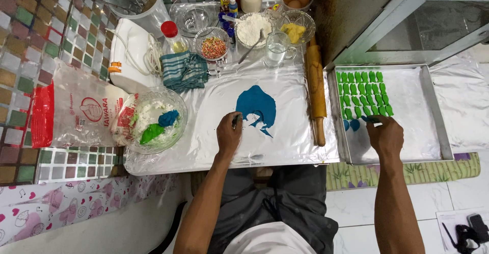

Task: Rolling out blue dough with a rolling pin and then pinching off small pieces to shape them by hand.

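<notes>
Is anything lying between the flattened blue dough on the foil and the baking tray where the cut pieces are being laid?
Yes. A wooden rolling pin lies on the foil between the blue dough sheet and the tray, running along the tray's left rim. The right hand is already over the tray, beside the blue pieces.

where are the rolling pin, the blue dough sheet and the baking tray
rolling pin (316,88): head view, on the middle of its wooden barrel
blue dough sheet (257,106): head view, on the centre of the flat blue patch
baking tray (433,106): head view, on its right rim
</notes>
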